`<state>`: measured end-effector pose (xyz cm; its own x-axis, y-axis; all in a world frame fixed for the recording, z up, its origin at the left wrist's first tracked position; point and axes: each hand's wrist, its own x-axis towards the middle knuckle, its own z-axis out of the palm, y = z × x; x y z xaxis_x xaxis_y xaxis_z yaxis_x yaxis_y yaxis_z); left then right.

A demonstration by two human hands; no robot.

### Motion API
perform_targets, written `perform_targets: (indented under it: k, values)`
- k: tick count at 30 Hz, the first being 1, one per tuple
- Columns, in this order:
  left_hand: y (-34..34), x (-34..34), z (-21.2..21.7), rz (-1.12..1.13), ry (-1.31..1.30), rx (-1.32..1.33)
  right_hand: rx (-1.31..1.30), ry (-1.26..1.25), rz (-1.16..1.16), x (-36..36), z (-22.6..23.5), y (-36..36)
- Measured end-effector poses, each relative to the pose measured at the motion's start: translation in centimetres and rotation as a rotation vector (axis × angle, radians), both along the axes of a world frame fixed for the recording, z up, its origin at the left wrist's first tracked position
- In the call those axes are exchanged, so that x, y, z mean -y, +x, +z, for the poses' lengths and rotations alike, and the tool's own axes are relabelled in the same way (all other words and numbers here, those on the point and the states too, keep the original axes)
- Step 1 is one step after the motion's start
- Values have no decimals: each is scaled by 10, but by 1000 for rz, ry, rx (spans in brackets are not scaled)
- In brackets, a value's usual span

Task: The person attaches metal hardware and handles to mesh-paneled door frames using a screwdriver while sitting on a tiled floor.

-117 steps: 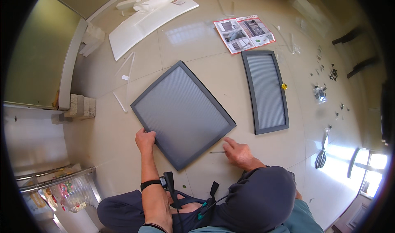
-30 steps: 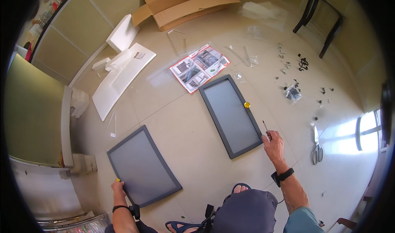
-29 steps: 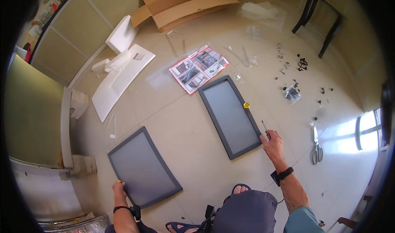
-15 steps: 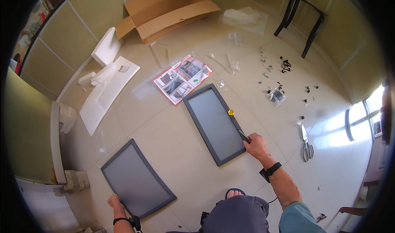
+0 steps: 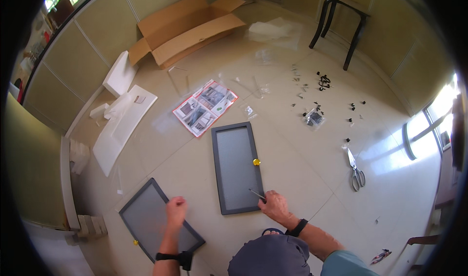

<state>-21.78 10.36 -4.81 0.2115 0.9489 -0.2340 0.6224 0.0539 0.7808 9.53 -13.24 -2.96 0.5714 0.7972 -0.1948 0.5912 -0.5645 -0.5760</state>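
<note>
My right hand (image 5: pixel 276 206) grips a screwdriver (image 5: pixel 257 195), its thin shaft pointing up-left over the lower right corner of a dark-framed grey mesh panel (image 5: pixel 218 171). A round gold knob (image 5: pixel 256 162) stands on that panel's right edge. Over the second framed mesh panel (image 5: pixel 146 207), at lower left, is my left hand (image 5: pixel 176 209) with curled fingers; anything inside them is hidden. Another gold knob (image 5: pixel 136 243) sits on this panel's lower left edge. Both panels lie on the tiled floor.
Beyond the panels lie a printed sheet (image 5: pixel 204 108), white foam pieces (image 5: pixel 124 127) and an open cardboard box (image 5: pixel 195 37). To the right are scissors (image 5: pixel 357 172), a bag of small black parts (image 5: pixel 314 118) and scattered fittings. A black-legged stool (image 5: pixel 348 37) stands far right.
My left hand has left the knob on the left panel and moved right and up over the mesh. The right panel has turned more upright, and my right hand has shifted with the screwdriver.
</note>
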Motion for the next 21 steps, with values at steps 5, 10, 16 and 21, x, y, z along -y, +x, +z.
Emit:
perform_targets:
  k: [5, 10, 16, 21]
  values:
    - [91, 52, -16, -11, -184, 104, -36, 58, -71, -3, -4, -1]
    - [121, 70, -10, -105, -84, -56, -56, 134, -70, -5, -5, -3]
    - [132, 73, 10, -115, -71, -271, -62, 81, -35, -2, -3, 0]
    - [136, 76, 17, -87, -76, -324, -68, 93, -57, 0, -8, -3]
